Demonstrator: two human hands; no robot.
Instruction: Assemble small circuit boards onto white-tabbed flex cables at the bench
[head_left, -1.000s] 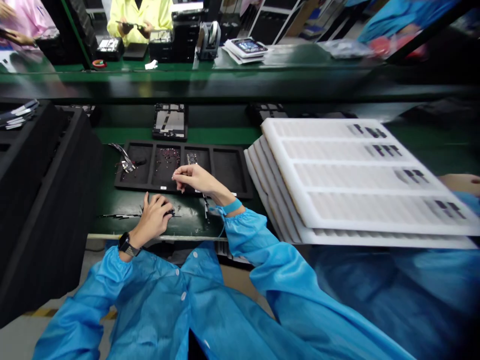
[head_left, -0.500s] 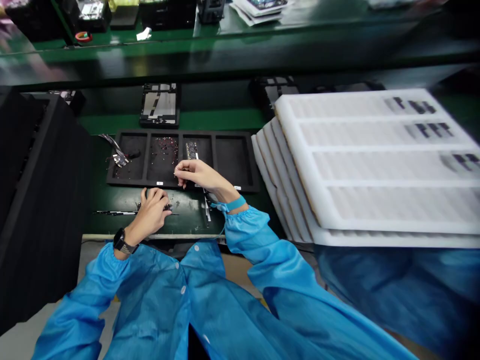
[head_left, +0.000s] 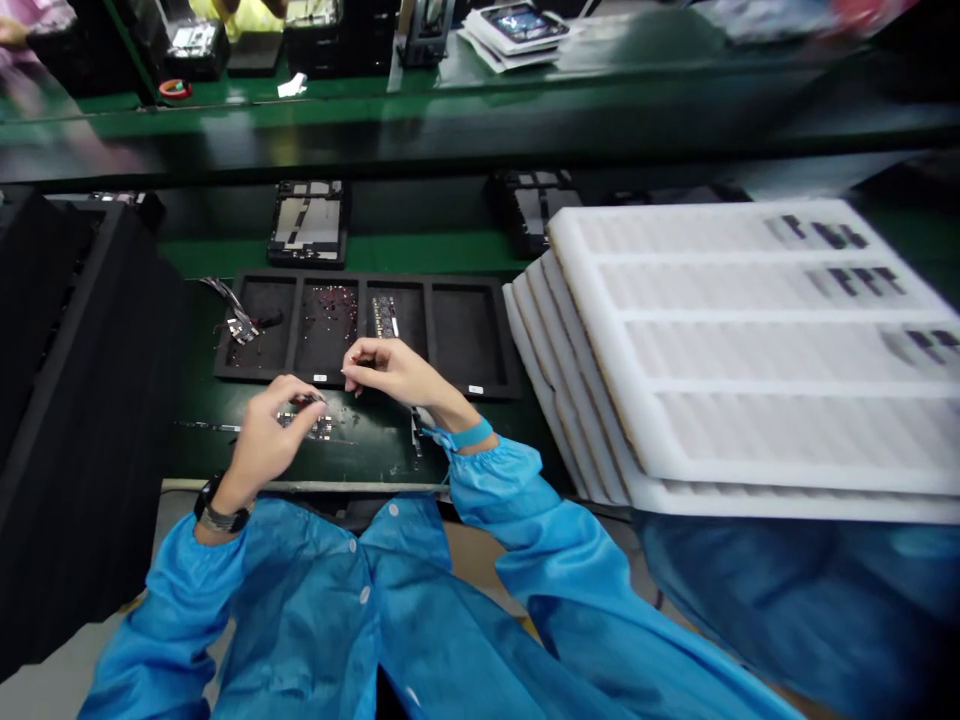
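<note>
My left hand [head_left: 274,430] is closed in a pinch just above the green bench top [head_left: 360,465]; a small dark thing shows at its fingertips, too small to name. Below those fingers a narrow circuit board [head_left: 321,427] lies on the bench. My right hand [head_left: 401,378] hovers by the front rim of the black foam tray [head_left: 293,335], thumb and fingers pinched together. Something tiny and reddish shows between them, but I cannot make it out. Inside the tray are small red-wired parts [head_left: 330,305] and small circuit boards [head_left: 384,316].
Cables with a small board [head_left: 241,328] lie over the tray's left end. Stacked white foam trays [head_left: 637,330] stand at right, a tall black foam stack [head_left: 112,400] at left. Behind sits an opened device [head_left: 309,222], below a green shelf [head_left: 337,120].
My left hand has lifted off the circuit board and turned, fingers now pinched, uncovering more of the board. My right hand has barely moved. The whole view has shifted slightly.
</note>
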